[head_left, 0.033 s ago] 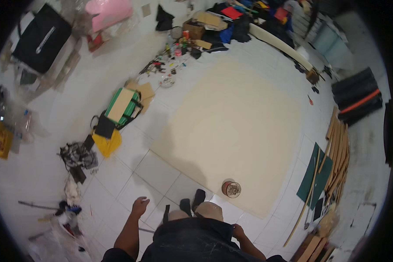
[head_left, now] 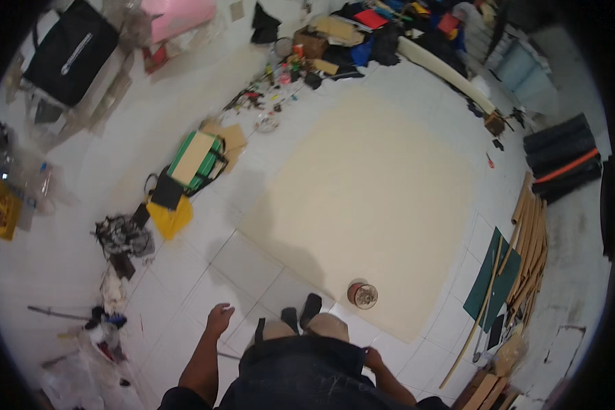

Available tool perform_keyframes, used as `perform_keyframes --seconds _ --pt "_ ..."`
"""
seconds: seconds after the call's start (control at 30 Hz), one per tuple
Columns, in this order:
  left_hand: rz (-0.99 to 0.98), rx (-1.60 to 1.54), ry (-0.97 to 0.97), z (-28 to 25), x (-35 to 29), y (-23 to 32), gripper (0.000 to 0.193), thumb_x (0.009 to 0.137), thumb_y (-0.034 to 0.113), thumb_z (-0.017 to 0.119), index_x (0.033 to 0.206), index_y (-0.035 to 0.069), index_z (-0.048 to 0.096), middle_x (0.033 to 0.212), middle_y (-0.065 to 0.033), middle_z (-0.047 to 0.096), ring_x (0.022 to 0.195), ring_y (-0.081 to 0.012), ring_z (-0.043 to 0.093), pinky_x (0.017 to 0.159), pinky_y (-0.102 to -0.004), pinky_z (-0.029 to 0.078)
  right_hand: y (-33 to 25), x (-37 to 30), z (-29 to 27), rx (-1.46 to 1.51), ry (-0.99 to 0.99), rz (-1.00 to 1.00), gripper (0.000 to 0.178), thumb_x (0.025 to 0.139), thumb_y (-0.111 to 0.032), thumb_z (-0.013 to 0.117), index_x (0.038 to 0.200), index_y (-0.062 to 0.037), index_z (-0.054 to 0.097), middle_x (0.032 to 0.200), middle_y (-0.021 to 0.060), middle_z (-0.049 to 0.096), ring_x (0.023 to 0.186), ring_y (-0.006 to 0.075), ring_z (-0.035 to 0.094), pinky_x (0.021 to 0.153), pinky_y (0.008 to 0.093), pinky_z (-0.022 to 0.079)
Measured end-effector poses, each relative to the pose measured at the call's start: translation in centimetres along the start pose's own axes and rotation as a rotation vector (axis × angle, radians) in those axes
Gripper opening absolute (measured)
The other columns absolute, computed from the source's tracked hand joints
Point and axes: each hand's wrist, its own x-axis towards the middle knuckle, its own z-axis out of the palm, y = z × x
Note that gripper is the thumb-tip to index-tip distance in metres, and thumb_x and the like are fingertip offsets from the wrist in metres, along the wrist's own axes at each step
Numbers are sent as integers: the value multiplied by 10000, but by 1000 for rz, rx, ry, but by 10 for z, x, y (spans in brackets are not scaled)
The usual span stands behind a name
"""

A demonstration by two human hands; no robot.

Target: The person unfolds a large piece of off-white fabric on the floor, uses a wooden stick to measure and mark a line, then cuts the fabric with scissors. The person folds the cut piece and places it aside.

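Observation:
My left hand hangs out to the left of my body, over the white tiles. Its fingers are loosely bent, with a light gap near the thumb, and nothing clear is held. My right hand is low against the right edge of my dark shirt; its fingers are too small and partly hidden to read. In front of my feet a large cream sheet lies flat on the floor. A round, open-topped tub with a reddish side stands on its near part, apart from both hands.
Left of the sheet lie a green bag, a yellow cloth and a clear plastic heap. On the right are brown rolls, a dark green sheet and red-handled scissors. Piled goods and a long cream roll sit behind.
The view has shifted slightly, so the things at the left and back appear a little further right. Both hands keep almost the same place, and the tub stays on the sheet.

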Motion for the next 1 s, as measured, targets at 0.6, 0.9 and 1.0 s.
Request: perform_keyframes --seconds 0.6,0.9,1.0 --pt "-589 -302 -84 -100 76 -184 406 827 317 696 1099 22 636 848 -129 656 666 -179 613 577 -314 493 -328 101 -38 -6 -134 189 370 879 -351 644 1012 -6 628 751 96 648 613 144 615 483 283 471" --pt "-85 -574 302 -384 255 16 351 898 241 629 1132 -17 582 855 -65 597 681 -103 561 585 -241 461 -558 140 47 31 -52 -174 461 886 -381 619 1097 29 624 906 180 683 804 237 671 727 351 527" --pt "-153 -531 329 -419 294 27 305 901 238 627 1090 2 589 790 -51 587 608 -92 529 529 -241 447 -645 133 52 31 -22 -260 495 876 -425 616 1108 12 620 927 190 681 840 272 670 760 370 523"
